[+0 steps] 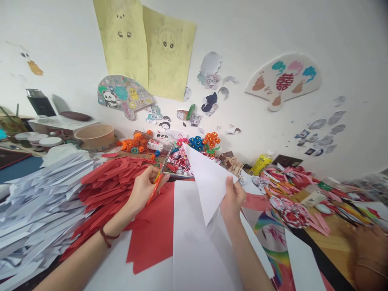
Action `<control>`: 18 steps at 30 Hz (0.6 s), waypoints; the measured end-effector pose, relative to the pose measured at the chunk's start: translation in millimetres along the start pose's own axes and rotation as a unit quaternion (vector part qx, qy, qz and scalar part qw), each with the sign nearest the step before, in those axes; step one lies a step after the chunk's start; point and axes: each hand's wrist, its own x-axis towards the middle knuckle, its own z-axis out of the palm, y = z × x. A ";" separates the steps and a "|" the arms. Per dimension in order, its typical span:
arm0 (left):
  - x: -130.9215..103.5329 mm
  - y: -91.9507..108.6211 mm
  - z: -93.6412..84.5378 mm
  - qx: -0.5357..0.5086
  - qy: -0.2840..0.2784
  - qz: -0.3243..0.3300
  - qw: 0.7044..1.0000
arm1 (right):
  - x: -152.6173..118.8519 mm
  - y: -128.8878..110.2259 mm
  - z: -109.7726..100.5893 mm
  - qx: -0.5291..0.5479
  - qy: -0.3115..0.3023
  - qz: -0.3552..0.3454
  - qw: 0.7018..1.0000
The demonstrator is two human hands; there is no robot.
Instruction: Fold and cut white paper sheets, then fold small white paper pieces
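Note:
My left hand (144,189) is closed round the orange handle of a pair of scissors (155,186), whose metal blades point up and look close together. Between the thumb and fingers of my right hand (233,201), a white paper triangle (206,184) is pinched at its right side. The scissors and the triangle are apart. Below them lie a white paper sheet (194,246) and red paper sheets (154,238). At the left, beside my left forearm, are a big pile of red paper strips (112,184) and a pile of white paper strips (39,210).
Orange, blue and pink craft flowers (197,143) stand against the wall. On the left are a round tub (94,135) and a dark bottle (41,103). A yellow bottle (261,163) and coloured paper pieces (294,178) sit right. Another person's hand (371,246) rests far right.

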 end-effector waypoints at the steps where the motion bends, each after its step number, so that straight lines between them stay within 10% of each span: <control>1: -2.1 3.2 3.0 -0.040 -0.023 -0.009 0.999 | -3.1 -5.4 -0.7 -0.054 -0.023 -0.088 0.994; 6: -12.2 13.9 16.1 -0.156 -0.101 -0.023 0.982 | -28.0 -27.4 3.7 -0.265 -0.158 -0.484 0.819; 11: -15.7 8.4 23.2 -0.222 -0.136 -0.045 0.964 | -50.7 -22.0 13.7 -0.381 -0.253 -0.608 0.649; 14: -12.9 10.1 22.9 -0.235 -0.064 -0.065 0.968 | -55.4 -19.0 18.8 -0.359 -0.289 -0.587 0.666; 18: -1.4 20.2 11.6 -0.187 -0.050 -0.026 0.981 | -50.6 -20.5 23.1 -0.272 -0.376 -0.440 0.769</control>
